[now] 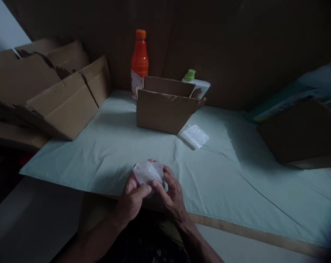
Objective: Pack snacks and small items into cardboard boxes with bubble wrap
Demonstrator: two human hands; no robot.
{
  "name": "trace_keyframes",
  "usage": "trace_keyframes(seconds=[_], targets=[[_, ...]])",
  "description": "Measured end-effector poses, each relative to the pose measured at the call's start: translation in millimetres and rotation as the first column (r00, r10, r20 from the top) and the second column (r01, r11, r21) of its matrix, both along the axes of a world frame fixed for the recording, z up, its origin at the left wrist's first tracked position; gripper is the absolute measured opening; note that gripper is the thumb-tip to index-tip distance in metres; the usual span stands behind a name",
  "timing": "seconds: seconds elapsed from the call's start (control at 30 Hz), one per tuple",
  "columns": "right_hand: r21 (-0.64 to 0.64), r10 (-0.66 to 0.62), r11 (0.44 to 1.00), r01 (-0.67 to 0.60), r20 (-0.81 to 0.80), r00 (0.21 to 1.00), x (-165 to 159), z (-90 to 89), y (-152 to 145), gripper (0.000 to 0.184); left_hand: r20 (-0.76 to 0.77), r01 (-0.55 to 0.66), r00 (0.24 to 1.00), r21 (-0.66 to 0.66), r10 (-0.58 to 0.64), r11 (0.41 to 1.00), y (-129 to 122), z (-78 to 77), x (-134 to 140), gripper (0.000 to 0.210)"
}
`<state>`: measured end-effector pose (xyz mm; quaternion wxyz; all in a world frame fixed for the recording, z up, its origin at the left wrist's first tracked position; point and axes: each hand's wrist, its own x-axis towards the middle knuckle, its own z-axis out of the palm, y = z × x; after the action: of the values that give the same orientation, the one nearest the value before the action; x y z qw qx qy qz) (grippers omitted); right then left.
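Observation:
Bubble wrap [147, 172], folded into a small bundle, is held up over the table's front edge. My left hand [132, 197] grips it from the left, the thumb pressed on its near side. My right hand [172, 190] holds its right side with thumb and fingers. What the wrap contains, if anything, I cannot make out. Beyond my hands, a flat bubble-wrap packet [196, 136] lies on the cloth beside a small open cardboard box [165, 111].
A pale green cloth [209, 182] covers the table. Several cardboard boxes [64, 98] stand at the left. Behind the small box are an orange-red bottle [140, 58] and a white bottle [202, 86] with a green cap. Another cardboard box [299, 135] sits at the right.

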<state>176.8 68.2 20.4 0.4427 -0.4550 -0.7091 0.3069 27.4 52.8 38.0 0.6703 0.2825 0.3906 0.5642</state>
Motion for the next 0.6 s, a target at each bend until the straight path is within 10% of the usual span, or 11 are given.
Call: trace_keyframes(seconds=[0.17, 0.3, 0.4, 0.5, 0.6], targets=[[0.092, 0.030, 0.995, -0.027, -0.028, 0.999, 4.9, 6.2, 5.6, 0.013, 0.084, -0.015, 0.996, -0.046, 0.019, 0.999, 10.8, 9.1, -6.1, 0.040], [-0.130, 0.002, 0.991, -0.028, -0.197, 0.980, 9.2, 9.1, 7.9, 0.023, 0.067, -0.063, 0.996, -0.045, 0.066, 0.997, 22.4, 7.6, -1.9, 0.031], [-0.345, -0.174, 0.938, 0.020, -0.421, 0.890, 27.9, 8.7, 19.4, 0.031, -0.323, 0.045, 0.946, 0.246, 0.038, 0.968, 35.5, 18.6, -1.4, 0.040], [-0.349, -0.367, 0.910, 0.225, -0.426, 0.826, 59.0, 15.8, 44.7, 0.034, -0.786, 0.415, 0.537, 0.562, 0.306, 0.715, 51.1, 42.3, -2.0, 0.048], [-0.264, -0.319, 0.926, 0.269, -0.169, 0.933, 71.2, 31.1, 71.2, 0.031, -0.906, 0.922, 0.204, 0.305, 0.370, 0.237, 60.6, 53.5, 6.1, 0.023]])
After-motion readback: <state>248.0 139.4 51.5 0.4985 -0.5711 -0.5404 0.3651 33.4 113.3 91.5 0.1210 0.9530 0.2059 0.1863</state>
